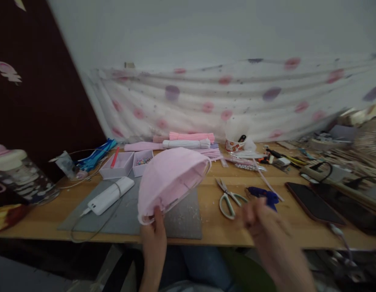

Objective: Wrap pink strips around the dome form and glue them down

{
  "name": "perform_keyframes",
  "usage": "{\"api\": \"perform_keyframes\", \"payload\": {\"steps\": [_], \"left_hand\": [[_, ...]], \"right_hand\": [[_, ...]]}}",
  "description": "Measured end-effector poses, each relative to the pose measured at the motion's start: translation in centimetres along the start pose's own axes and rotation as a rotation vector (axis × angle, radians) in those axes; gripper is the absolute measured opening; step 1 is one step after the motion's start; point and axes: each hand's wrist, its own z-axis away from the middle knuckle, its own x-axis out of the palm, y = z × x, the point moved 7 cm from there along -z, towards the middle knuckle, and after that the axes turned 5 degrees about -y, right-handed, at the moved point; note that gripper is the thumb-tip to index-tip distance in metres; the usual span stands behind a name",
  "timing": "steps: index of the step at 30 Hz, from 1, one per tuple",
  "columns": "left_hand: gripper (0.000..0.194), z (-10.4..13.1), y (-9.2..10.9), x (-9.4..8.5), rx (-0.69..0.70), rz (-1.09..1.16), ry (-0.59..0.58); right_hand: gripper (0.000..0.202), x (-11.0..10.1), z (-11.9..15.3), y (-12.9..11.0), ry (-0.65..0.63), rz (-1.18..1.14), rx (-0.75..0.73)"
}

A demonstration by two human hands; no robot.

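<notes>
A pale pink dome-shaped shade (168,174), thin-walled with a wire-like rim, is tilted above the grey mat. My left hand (156,227) is closed on its lower rim, the thumb at the inner side. The open underside faces right and toward me. My right hand (255,217) is smeared by motion at the table's front; whether its fingers hold anything cannot be made out. Just beyond it lie scissors (228,198) with pale green handles, blades slightly apart, and a blue glue gun (263,194), partly hidden by the hand.
The grey mat (184,221) bears a white power bank (110,196) with a cable. Behind are two small boxes (118,164), one with beads, and bundles of pipe cleaners (191,137). Phones (314,202) lie right; a clear jar (26,178) stands left.
</notes>
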Motion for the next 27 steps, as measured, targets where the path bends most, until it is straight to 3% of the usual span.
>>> {"api": "perform_keyframes", "payload": {"steps": [1, 3, 5, 8, 14, 19, 21, 25, 27], "left_hand": [[0.031, -0.3, 0.3, -0.5, 0.044, -0.027, 0.028], [0.052, -0.5, 1.3, -1.0, 0.186, -0.142, 0.056], [0.071, -0.4, 2.1, -0.9, 0.343, -0.293, 0.032], [0.066, 0.0, 2.7, -0.4, 0.536, -0.455, -0.035], [0.062, -0.4, 4.3, 0.3, 0.809, -0.653, -0.058], [0.067, -2.3, 3.8, 0.3, 0.902, -0.673, -0.035], [0.069, -3.1, 3.0, -0.3, 0.827, -0.575, -0.015], [0.065, -4.9, 0.1, -1.5, 0.371, -0.270, -0.015], [0.058, -5.4, -0.3, -1.9, 0.278, -0.226, -0.019]], "right_hand": [[0.056, 1.7, -0.9, 1.4, -0.087, -0.127, 0.114], [0.067, 4.8, -1.6, 3.4, -0.208, -0.390, 0.290], [0.057, 6.0, -1.7, 3.9, -0.205, -0.518, 0.294], [0.034, 5.7, -1.8, 3.4, -0.152, -0.485, 0.202], [0.034, 5.2, -3.8, 2.9, -0.166, -0.404, 0.206], [0.031, 5.3, -6.4, 3.4, -0.205, -0.297, 0.223], [0.028, 5.7, -7.1, 3.8, -0.262, -0.233, 0.235], [0.025, 6.7, -7.8, 4.7, -0.348, -0.113, 0.253], [0.026, 6.9, -8.0, 4.7, -0.354, -0.092, 0.249]]}}
